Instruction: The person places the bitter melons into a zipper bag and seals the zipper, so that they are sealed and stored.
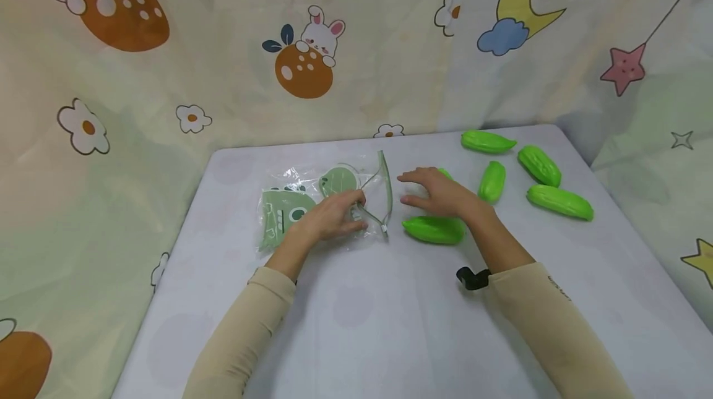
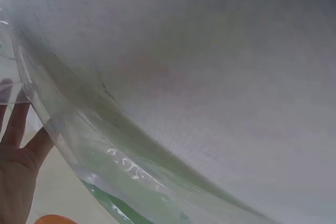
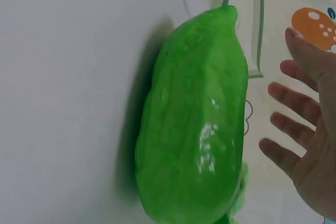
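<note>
A clear plastic zip bag (image 1: 289, 216) with green cartoon prints lies on the table, its green-edged mouth (image 1: 388, 192) standing open toward the right. My left hand (image 1: 332, 216) is at that mouth, fingers extended; in the left wrist view the fingers (image 2: 18, 124) show spread, partly behind clear film. My right hand (image 1: 437, 192) hovers with fingers spread, just above a glossy green bitter melon (image 1: 434, 230) and apart from it. The right wrist view shows this melon (image 3: 194, 119) large beside the open hand (image 3: 310, 124). Another melon (image 1: 444, 173) is mostly hidden behind the right hand.
Several more green bitter melons lie toward the table's back right, among them one at the far edge (image 1: 487, 141) and one farthest right (image 1: 559, 201). The white-covered table (image 1: 345, 325) meets a printed cloth backdrop (image 1: 234, 65) at the back and sides.
</note>
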A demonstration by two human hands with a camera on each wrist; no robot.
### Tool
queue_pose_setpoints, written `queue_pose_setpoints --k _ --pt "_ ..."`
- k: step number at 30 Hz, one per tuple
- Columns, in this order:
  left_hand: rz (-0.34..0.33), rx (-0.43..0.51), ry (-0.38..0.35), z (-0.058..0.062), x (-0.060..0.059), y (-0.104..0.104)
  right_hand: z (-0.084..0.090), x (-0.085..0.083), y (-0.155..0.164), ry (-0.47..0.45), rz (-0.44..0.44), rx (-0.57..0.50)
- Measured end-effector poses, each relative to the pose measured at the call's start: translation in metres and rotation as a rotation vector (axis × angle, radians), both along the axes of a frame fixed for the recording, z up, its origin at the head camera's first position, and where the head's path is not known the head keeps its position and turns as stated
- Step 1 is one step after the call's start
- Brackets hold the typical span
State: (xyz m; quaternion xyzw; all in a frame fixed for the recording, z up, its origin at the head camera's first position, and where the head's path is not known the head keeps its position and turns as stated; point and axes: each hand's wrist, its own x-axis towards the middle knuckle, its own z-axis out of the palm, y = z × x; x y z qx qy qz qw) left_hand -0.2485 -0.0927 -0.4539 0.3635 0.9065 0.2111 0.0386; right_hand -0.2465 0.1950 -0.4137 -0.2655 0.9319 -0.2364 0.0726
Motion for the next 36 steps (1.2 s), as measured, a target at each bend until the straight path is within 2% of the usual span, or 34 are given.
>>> queue_pose_setpoints --k 5,12,19,25,31,36 --pt "0.017 0.001 -0.007 -0.001 0.001 0.000 0.010 0.014 0.006 -0.021 0.043 -0.027" --pt "0.008 0.007 -0.022 -0.005 -0.001 0.001 0.015 0.036 0.020 -0.086 0.057 0.009" --pt "0.052 0.007 -0.071 -0.008 -0.002 -0.003 0.006 0.048 0.038 -0.038 0.091 -0.037" --pt "0.086 0.063 -0.117 -0.009 0.000 -0.011 0.000 0.051 0.041 -0.043 0.090 -0.076" --pt "0.067 0.091 -0.133 -0.010 -0.001 -0.009 -0.004 0.060 0.047 -0.093 0.045 -0.038" --pt "0.069 0.079 -0.121 -0.010 -0.003 -0.005 -0.011 0.066 0.054 -0.077 0.045 -0.038"
